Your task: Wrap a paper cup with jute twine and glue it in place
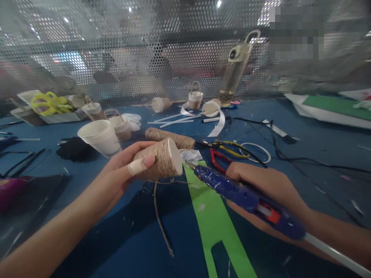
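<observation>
My left hand [124, 166] grips a paper cup [158, 159] wrapped in jute twine, tipped sideways with its pale round base facing right. A bandage-like strip covers the thumb. From the cup a loose twine end [159, 216] trails down onto the table. My right hand [261, 185] is closed around a blue hot glue gun [228, 189], whose metal nozzle points at the cup's base end, close beside it. A white glue stick [333, 255] sticks out of the gun's back. Below the nozzle lies a green paper strip [208, 216] with a cut-out.
Behind the cup lie a twine roll [171, 137] and red-and-yellow-handled pliers or scissors [220, 148]. Stacked paper cups [100, 135] stand left. Small twine baskets [195, 98], white strips [176, 120] and a bottle [234, 73] are farther back, before a perforated metal screen [130, 58]. A black cable [275, 143] runs right.
</observation>
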`<state>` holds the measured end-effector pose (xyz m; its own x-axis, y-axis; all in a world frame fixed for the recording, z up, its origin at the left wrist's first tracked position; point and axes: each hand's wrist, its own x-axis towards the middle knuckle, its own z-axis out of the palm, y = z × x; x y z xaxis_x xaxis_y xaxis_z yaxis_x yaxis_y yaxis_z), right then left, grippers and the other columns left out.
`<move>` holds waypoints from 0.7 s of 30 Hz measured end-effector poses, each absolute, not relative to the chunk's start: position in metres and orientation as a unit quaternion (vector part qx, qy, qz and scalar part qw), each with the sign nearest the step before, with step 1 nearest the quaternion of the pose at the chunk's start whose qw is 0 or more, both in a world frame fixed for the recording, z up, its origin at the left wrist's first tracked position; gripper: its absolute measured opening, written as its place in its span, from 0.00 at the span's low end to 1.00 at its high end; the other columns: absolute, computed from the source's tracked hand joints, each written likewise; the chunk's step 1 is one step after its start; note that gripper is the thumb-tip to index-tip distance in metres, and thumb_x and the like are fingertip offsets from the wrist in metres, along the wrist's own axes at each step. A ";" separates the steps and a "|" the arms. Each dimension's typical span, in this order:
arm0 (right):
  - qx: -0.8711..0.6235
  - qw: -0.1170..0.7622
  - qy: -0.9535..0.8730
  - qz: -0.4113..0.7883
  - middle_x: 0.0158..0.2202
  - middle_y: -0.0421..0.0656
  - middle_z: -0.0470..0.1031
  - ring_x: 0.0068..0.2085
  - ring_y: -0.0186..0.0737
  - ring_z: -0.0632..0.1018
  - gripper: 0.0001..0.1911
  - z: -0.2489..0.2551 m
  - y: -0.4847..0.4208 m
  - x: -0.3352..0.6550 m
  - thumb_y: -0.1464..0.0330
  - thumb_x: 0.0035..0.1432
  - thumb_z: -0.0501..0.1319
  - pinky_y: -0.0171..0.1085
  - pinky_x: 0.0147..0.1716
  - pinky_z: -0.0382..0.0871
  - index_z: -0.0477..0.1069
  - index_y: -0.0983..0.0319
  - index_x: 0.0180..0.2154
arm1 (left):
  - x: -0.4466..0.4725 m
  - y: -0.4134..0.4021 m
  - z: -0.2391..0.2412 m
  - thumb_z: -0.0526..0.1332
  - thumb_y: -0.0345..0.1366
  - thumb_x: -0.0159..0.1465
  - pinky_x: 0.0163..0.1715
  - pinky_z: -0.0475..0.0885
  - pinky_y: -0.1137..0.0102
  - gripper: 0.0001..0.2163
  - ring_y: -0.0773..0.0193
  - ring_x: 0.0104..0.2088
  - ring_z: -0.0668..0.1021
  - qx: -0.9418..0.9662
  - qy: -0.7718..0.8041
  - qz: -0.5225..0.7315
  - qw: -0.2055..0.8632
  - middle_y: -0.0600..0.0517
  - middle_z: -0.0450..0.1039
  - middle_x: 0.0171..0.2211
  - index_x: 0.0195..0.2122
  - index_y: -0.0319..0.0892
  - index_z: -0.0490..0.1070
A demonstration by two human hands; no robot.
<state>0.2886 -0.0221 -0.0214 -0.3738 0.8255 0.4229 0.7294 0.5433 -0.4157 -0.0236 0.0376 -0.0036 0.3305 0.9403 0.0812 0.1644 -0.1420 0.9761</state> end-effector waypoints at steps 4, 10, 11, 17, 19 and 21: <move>-0.444 0.298 -0.841 0.085 0.29 0.35 0.71 0.26 0.36 0.69 0.07 -0.025 -0.021 0.291 0.70 0.60 0.59 0.36 0.29 0.59 0.61 0.55 0.33 | -0.023 0.037 -0.002 0.71 0.54 0.67 0.42 0.89 0.60 0.18 0.43 0.53 0.87 0.634 0.408 0.384 0.533 0.50 0.86 0.54 0.51 0.52 0.82; -0.428 0.271 -0.859 0.076 0.30 0.35 0.70 0.27 0.34 0.70 0.07 -0.029 -0.021 0.293 0.71 0.61 0.57 0.36 0.30 0.57 0.58 0.55 0.34 | -0.020 0.035 -0.003 0.69 0.52 0.69 0.41 0.90 0.62 0.16 0.47 0.52 0.87 0.618 0.395 0.400 0.550 0.50 0.84 0.56 0.54 0.53 0.81; -0.426 0.268 -0.861 0.078 0.31 0.35 0.70 0.28 0.34 0.70 0.07 -0.030 -0.021 0.293 0.71 0.62 0.57 0.36 0.30 0.57 0.58 0.55 0.34 | -0.020 0.035 -0.003 0.69 0.51 0.70 0.41 0.90 0.63 0.16 0.48 0.52 0.87 0.610 0.396 0.405 0.555 0.50 0.84 0.56 0.55 0.53 0.80; -0.424 0.259 -0.865 0.074 0.32 0.35 0.71 0.29 0.34 0.73 0.07 -0.030 -0.020 0.294 0.72 0.63 0.57 0.36 0.30 0.58 0.60 0.55 0.35 | -0.017 0.034 -0.005 0.75 0.50 0.66 0.53 0.84 0.70 0.18 0.52 0.60 0.83 0.596 0.377 0.378 0.600 0.55 0.84 0.59 0.55 0.57 0.82; -0.415 0.262 -0.868 0.071 0.31 0.34 0.71 0.28 0.33 0.72 0.07 -0.029 -0.019 0.294 0.72 0.63 0.57 0.36 0.30 0.58 0.60 0.55 0.35 | -0.016 0.034 -0.006 0.80 0.47 0.60 0.53 0.83 0.71 0.22 0.53 0.59 0.84 0.599 0.374 0.375 0.601 0.56 0.85 0.57 0.55 0.57 0.82; -0.407 0.271 -0.870 0.069 0.31 0.33 0.70 0.27 0.32 0.70 0.07 -0.029 -0.019 0.294 0.72 0.63 0.57 0.35 0.29 0.57 0.60 0.55 0.35 | -0.016 0.033 -0.007 0.83 0.42 0.56 0.52 0.83 0.71 0.25 0.54 0.55 0.86 0.597 0.375 0.374 0.602 0.55 0.85 0.55 0.54 0.57 0.82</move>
<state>0.2936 -0.0186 -0.0289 -0.5222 0.7448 0.4154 0.6694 0.6598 -0.3414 -0.0156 0.0328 -0.0068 0.4385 0.8987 -0.0041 -0.0029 0.0060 1.0000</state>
